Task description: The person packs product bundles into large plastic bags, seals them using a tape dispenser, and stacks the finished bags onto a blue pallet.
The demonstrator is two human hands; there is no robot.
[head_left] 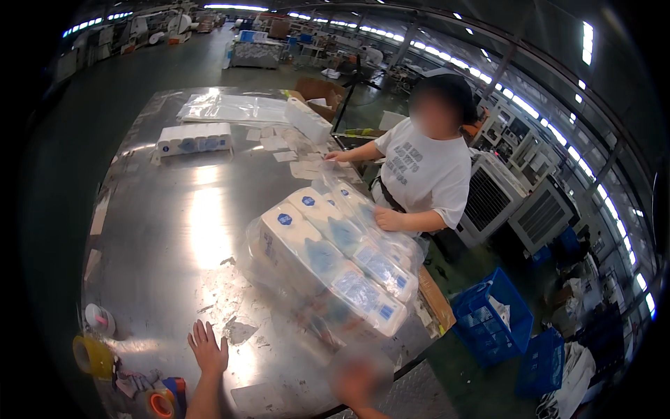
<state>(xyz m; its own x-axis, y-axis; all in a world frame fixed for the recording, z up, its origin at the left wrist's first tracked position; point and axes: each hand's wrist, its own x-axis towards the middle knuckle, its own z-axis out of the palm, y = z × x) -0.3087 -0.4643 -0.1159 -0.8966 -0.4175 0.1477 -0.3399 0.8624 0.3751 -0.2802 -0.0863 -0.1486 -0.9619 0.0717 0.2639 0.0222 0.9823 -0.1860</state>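
My left hand (209, 347) rests on the metal tabletop (174, 244) with its fingers spread, holding nothing. My right hand (359, 377) is smeared by motion at the table's near edge, close to the near end of a clear plastic bag; its fingers cannot be made out. Inside the bag lie several white, blue-printed tissue packs (321, 251), side by side and slanting across the table. Across the table stands a person in a white T-shirt. One of that person's hands (391, 218) touches the far side of the bag, and the other (338, 156) is by the table's far edge.
A row of wrapped packs (194, 138), flat clear bags (234, 108) and another white pack (307, 120) lie at the far end. Yellow tape (92, 356), an orange tape roll (160, 403) and a cloth (136, 383) sit near left. A blue crate (492, 318) stands right.
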